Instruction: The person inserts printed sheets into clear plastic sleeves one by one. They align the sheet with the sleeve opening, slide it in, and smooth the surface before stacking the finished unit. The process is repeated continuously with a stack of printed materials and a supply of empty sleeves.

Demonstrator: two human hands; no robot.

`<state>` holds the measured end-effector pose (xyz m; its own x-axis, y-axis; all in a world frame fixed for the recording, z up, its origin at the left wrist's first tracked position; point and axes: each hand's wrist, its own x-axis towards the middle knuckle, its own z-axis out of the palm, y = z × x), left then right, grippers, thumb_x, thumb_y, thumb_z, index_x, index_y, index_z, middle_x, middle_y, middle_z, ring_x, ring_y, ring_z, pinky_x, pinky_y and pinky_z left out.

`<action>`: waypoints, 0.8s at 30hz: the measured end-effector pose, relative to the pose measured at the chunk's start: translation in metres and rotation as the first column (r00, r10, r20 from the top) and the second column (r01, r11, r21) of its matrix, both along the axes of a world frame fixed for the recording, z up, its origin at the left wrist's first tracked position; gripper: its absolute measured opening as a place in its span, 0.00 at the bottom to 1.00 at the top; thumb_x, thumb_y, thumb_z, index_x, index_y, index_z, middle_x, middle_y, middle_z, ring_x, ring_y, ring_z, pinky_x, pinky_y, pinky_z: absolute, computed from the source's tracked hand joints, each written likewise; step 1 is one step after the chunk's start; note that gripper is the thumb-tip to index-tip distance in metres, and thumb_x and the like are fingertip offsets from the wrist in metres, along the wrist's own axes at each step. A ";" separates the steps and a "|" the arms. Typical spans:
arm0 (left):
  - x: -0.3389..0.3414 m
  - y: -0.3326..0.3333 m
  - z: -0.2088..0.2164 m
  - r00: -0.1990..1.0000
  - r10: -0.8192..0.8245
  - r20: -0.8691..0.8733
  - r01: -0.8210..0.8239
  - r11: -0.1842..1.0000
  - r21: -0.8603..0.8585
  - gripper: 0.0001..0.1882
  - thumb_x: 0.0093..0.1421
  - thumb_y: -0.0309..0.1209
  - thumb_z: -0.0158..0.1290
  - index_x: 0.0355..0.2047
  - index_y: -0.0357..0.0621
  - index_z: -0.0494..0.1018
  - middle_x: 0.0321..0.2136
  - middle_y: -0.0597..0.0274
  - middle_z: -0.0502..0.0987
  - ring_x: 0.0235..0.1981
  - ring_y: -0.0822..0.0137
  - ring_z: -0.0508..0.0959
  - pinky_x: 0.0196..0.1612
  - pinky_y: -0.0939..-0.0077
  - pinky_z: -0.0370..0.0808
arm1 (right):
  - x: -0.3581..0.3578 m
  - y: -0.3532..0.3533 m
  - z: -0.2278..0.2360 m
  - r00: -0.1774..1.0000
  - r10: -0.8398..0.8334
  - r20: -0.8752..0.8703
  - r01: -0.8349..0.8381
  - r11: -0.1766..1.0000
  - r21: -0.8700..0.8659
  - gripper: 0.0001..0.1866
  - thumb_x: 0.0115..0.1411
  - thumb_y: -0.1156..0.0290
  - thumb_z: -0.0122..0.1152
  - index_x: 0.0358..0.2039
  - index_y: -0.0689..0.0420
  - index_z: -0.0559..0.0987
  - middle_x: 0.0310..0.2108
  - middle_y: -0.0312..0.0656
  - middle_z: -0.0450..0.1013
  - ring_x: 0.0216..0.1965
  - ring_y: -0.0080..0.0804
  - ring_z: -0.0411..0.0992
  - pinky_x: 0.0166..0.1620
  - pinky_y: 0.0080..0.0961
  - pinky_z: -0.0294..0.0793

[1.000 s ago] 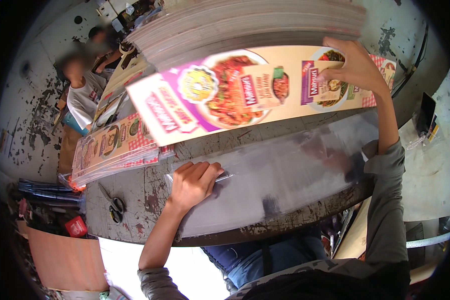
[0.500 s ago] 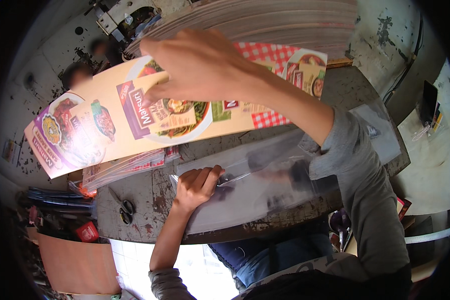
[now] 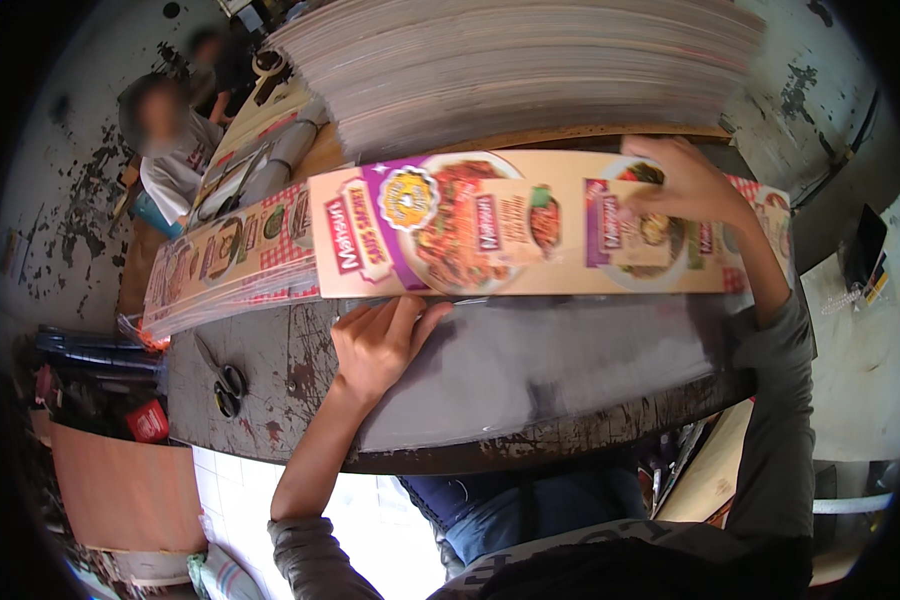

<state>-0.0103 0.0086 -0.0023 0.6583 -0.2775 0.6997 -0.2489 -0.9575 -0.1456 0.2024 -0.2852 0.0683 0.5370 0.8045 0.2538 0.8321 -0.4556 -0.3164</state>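
Note:
A long printed cardboard sheet (image 3: pixel 490 225) with food pictures lies flat across the worn table (image 3: pixel 300 400). My right hand (image 3: pixel 680 185) presses on its right part, fingers spread. My left hand (image 3: pixel 375 345) rests palm down at the sheet's near edge, on a clear plastic sleeve (image 3: pixel 570 360) spread over the table. Behind the sheet rises a tall stack of blank-edged card sheets (image 3: pixel 530 70).
A pile of bagged printed sheets (image 3: pixel 225 260) lies to the left. Black-handled scissors (image 3: pixel 222 380) rest near the table's left edge. A seated person (image 3: pixel 175 150) is at the far left. A brown cardboard piece (image 3: pixel 120 485) and clutter sit on the floor.
My right hand swung the printed sheet from the left, where it was lifted, down flat in front of the stack. My left hand shifted slightly toward the sheet's near edge.

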 end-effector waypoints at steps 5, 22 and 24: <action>-0.001 0.009 0.025 0.942 -0.126 -0.312 0.080 0.984 -0.157 0.14 0.42 0.38 0.65 0.22 0.45 0.73 0.14 0.67 0.73 0.13 0.68 0.72 0.19 0.77 0.68 | 0.000 -0.023 -0.016 0.983 -0.002 -0.184 0.004 1.000 0.012 0.26 0.37 0.53 0.70 0.27 0.62 0.71 0.20 0.48 0.68 0.22 0.40 0.68 0.27 0.31 0.64; -0.011 0.011 0.035 0.838 -0.081 -0.540 -0.270 0.798 -0.538 0.14 0.49 0.23 0.58 0.37 0.40 0.69 0.33 0.59 0.69 0.34 0.68 0.74 0.28 0.75 0.76 | 0.016 -0.032 -0.028 0.958 -0.231 0.170 0.207 0.967 0.151 0.18 0.46 0.59 0.66 0.22 0.63 0.73 0.17 0.44 0.65 0.17 0.39 0.61 0.25 0.26 0.62; -0.012 0.012 0.034 0.791 -0.106 -0.602 -0.318 0.770 -0.553 0.17 0.50 0.21 0.57 0.40 0.41 0.67 0.30 0.60 0.70 0.32 0.70 0.75 0.28 0.76 0.77 | 0.015 -0.032 -0.026 0.957 -0.257 0.133 0.236 0.959 0.156 0.18 0.46 0.59 0.67 0.22 0.62 0.73 0.16 0.43 0.65 0.17 0.39 0.61 0.25 0.25 0.63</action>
